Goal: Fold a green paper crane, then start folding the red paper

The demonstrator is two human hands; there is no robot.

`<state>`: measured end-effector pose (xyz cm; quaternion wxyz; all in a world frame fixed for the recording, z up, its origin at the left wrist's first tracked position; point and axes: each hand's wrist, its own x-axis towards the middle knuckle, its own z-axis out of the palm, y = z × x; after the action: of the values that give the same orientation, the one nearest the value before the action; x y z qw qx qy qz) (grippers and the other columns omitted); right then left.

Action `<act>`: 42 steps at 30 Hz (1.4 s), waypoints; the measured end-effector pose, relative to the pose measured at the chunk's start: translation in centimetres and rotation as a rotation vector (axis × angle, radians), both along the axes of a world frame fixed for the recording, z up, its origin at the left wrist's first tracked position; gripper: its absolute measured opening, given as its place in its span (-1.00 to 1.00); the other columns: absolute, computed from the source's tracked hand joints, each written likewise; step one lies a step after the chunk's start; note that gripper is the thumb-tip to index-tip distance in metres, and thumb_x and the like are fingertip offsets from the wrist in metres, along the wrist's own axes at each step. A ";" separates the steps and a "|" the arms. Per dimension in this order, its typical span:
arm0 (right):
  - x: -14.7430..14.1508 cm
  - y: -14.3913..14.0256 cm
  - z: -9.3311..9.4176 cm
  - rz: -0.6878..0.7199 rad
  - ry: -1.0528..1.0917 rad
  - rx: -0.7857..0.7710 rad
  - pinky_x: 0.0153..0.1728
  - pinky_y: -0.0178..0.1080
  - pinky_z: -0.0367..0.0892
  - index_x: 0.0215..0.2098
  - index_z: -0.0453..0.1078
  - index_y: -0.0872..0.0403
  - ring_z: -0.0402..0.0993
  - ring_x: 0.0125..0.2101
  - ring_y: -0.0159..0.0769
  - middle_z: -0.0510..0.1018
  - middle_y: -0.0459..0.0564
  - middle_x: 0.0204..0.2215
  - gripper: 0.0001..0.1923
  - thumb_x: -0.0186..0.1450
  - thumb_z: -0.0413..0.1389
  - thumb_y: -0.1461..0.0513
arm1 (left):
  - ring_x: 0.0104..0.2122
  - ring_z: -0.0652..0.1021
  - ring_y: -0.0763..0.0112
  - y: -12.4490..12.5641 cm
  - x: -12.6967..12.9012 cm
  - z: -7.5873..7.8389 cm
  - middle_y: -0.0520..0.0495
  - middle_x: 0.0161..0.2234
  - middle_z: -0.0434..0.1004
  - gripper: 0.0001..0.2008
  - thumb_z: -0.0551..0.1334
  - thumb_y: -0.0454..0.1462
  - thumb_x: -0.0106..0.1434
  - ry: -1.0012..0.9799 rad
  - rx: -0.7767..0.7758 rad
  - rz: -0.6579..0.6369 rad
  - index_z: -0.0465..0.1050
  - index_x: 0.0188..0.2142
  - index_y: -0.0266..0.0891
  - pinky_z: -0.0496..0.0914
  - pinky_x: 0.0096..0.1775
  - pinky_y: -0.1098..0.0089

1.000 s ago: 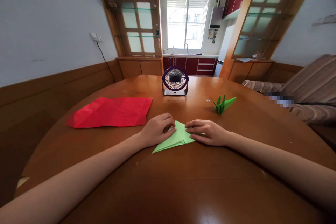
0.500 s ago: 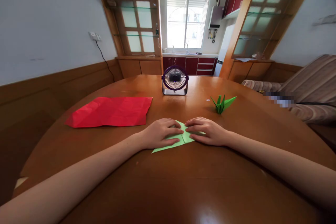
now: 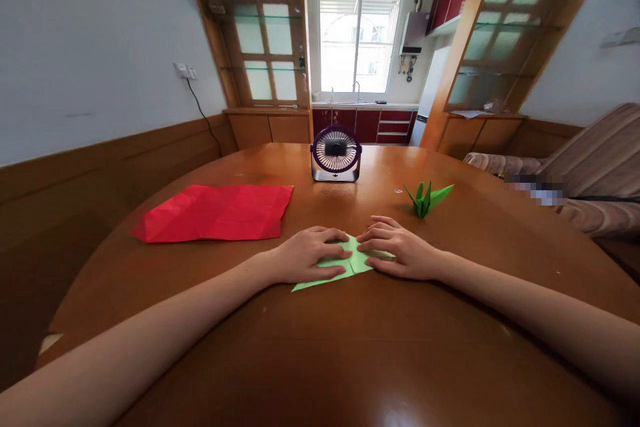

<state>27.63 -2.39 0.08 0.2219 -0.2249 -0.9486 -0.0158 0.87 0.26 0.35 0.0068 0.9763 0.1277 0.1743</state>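
A light green folded paper [image 3: 356,261] lies flat on the round wooden table [image 3: 320,347] in front of me. My left hand [image 3: 307,255] lies flat over its left half, fingers spread and pressing down. My right hand [image 3: 397,249] rests on its right half, fingertips meeting the left hand's near the paper's middle. Only a pointed lower-left tip and a small middle patch of the paper show between the hands.
A creased red paper sheet [image 3: 215,212] lies at the left. A small purple desk fan [image 3: 336,153] stands at the far middle. A dark green folded paper crane [image 3: 427,198] sits at the right behind my right hand. A striped sofa [image 3: 590,173] is beyond the table's right edge.
The raised flap of the green paper has been pressed flat. My left hand slid right over it and now lies flat; my right hand stayed in place.
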 end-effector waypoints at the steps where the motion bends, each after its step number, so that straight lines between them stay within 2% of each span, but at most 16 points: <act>1: 0.2 0.0 0.0 0.000 -0.005 0.002 0.21 0.10 0.08 -0.02 0.41 0.04 0.45 -0.08 -0.24 0.56 0.01 -0.11 -0.75 0.36 0.06 0.20 | 0.03 0.46 0.13 0.0 0.0 0.0 -0.22 0.10 0.40 -0.68 0.14 -0.10 0.35 0.005 0.000 0.009 0.47 0.01 -0.15 0.34 0.05 0.14; 5: 1.2 -0.4 0.1 0.011 -0.012 0.017 0.23 0.09 0.04 -0.03 0.41 0.04 0.47 -0.13 -0.27 0.58 -0.02 -0.16 -0.76 0.35 0.07 0.22 | 0.09 0.43 0.08 0.0 0.0 0.0 -0.25 0.16 0.34 -0.66 0.15 -0.09 0.34 0.024 0.002 0.040 0.47 0.02 -0.14 0.33 0.06 0.12; 15: 4.8 -1.9 0.5 0.112 0.019 0.080 0.09 0.01 0.24 -0.18 0.46 0.04 0.49 -0.31 -0.29 0.60 -0.04 -0.34 -0.83 0.29 0.09 0.31 | 0.17 0.37 0.06 0.1 0.1 0.2 -0.27 0.23 0.26 -0.66 0.13 -0.13 0.36 0.062 -0.022 0.012 0.43 0.04 -0.20 0.26 0.12 0.06; 24: 4.7 -2.1 0.6 0.180 0.020 0.160 -0.14 -0.09 0.36 -0.31 0.41 0.03 0.44 -0.41 -0.27 0.54 -0.04 -0.49 -0.85 0.32 0.01 0.31 | 0.19 0.34 0.05 -0.1 0.2 0.4 -0.22 0.22 0.27 -0.67 0.13 -0.14 0.36 0.079 -0.029 0.008 0.41 0.04 -0.19 0.27 0.12 0.07; 30: 4.4 -2.1 0.3 0.120 0.106 0.177 -0.28 -0.14 0.37 -0.43 0.35 0.03 0.38 -0.49 -0.29 0.48 -0.07 -0.59 -0.80 0.33 -0.01 0.33 | 0.19 0.33 0.07 0.2 0.2 0.4 -0.20 0.23 0.26 -0.67 0.13 -0.11 0.36 0.072 -0.115 0.022 0.42 0.03 -0.18 0.24 0.14 0.07; 32: 4.1 -2.0 0.4 0.085 0.128 0.175 -0.28 -0.15 0.38 -0.39 0.39 0.05 0.40 -0.47 -0.29 0.51 -0.05 -0.54 -0.82 0.33 0.01 0.34 | 0.19 0.34 0.10 0.3 0.2 0.3 -0.18 0.23 0.28 -0.69 0.12 -0.12 0.37 0.054 -0.142 0.020 0.44 0.01 -0.16 0.24 0.14 0.08; 34: 3.6 -2.0 0.5 0.055 0.126 0.158 -0.25 -0.15 0.40 -0.27 0.43 0.07 0.45 -0.38 -0.28 0.56 0.01 -0.42 -0.86 0.33 0.03 0.33 | 0.18 0.35 0.13 0.3 0.2 0.3 -0.16 0.21 0.30 -0.71 0.09 -0.13 0.39 0.037 -0.147 0.025 0.45 0.00 -0.14 0.24 0.13 0.09; 37: 2.7 -1.8 0.6 0.026 0.085 0.123 -0.17 -0.13 0.41 -0.06 0.43 0.10 0.48 -0.22 -0.24 0.57 0.09 -0.20 -0.77 0.35 0.03 0.29 | 0.14 0.39 0.15 0.4 0.1 0.2 -0.14 0.19 0.35 -0.70 0.06 -0.15 0.41 0.023 -0.105 0.067 0.45 0.02 -0.12 0.26 0.10 0.10; 42: 0.8 -1.0 0.3 -0.058 0.055 0.090 -0.11 -0.06 0.42 -0.05 0.46 0.11 0.50 -0.17 -0.19 0.56 0.12 -0.13 -0.74 0.39 -0.01 0.24 | 0.00 0.48 0.18 0.7 -0.3 0.0 -0.12 0.07 0.48 -0.69 0.03 -0.19 0.43 -0.006 0.032 0.210 0.47 0.03 -0.11 0.32 0.01 0.12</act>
<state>28.47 -3.36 0.38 0.2571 -0.2427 -0.9336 -0.0585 0.54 0.94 0.38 -0.0268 0.9570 0.2265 0.1793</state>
